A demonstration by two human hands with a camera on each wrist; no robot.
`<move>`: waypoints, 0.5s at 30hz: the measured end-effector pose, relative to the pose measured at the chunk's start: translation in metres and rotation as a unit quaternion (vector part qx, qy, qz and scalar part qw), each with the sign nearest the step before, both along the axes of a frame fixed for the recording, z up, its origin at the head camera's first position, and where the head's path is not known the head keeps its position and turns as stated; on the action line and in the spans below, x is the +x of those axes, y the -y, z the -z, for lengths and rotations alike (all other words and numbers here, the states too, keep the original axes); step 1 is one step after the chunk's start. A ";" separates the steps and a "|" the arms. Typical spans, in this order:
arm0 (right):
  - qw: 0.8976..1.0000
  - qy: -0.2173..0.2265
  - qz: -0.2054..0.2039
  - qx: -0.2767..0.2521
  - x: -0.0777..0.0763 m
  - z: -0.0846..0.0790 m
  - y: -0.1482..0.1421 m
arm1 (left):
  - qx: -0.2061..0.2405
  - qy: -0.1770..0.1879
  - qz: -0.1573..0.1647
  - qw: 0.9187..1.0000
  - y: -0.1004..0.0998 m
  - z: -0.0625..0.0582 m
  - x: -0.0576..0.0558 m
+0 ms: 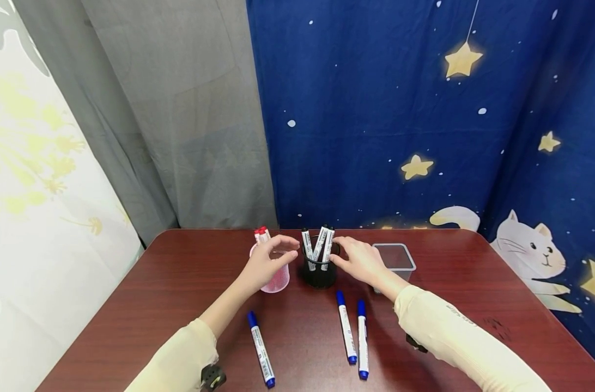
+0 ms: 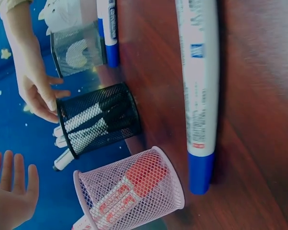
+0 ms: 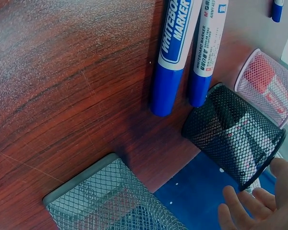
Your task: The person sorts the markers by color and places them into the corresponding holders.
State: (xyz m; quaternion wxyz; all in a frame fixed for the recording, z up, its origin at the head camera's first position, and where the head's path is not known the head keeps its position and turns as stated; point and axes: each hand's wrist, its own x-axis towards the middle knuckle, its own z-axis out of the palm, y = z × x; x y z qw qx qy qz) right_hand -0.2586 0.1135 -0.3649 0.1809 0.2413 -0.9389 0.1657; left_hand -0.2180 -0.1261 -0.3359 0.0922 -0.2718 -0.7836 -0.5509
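My left hand (image 1: 273, 260) is above the pink mesh pen cup (image 1: 278, 280), its fingers extended toward the black cup and holding nothing. Red-capped markers (image 1: 261, 235) stand in the pink cup. Beside it is a black mesh pen cup (image 1: 319, 276) with several black-capped whiteboard markers (image 1: 322, 247). My right hand (image 1: 360, 260) is at the black cup's right side, fingers loosely bent and thumb close to the rim; whether it touches is unclear. In the right wrist view this hand (image 3: 259, 206) appears beside the black cup's rim (image 3: 264, 172).
Three blue-capped whiteboard markers lie on the table: one at left (image 1: 261, 351), two near the middle, a tilted one (image 1: 346, 329) and a straighter one (image 1: 363, 340). A grey square mesh holder (image 1: 400, 267) stands right, partly behind my right forearm. Curtains (image 1: 376, 109) hang behind the table.
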 end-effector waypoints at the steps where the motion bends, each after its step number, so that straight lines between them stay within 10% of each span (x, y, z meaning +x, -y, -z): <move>1: 1.000 -0.001 0.000 0.001 0.000 0.000 0.000 | -0.006 0.001 0.009 1.000 0.000 0.000 0.004; 8: 1.000 0.002 0.004 0.003 0.001 -0.001 -0.002 | -0.073 -0.031 0.048 0.996 -0.003 -0.009 0.038; 15: 1.000 -0.010 0.006 -0.007 0.003 -0.007 -0.010 | -0.156 -0.122 0.103 0.975 0.001 0.012 0.045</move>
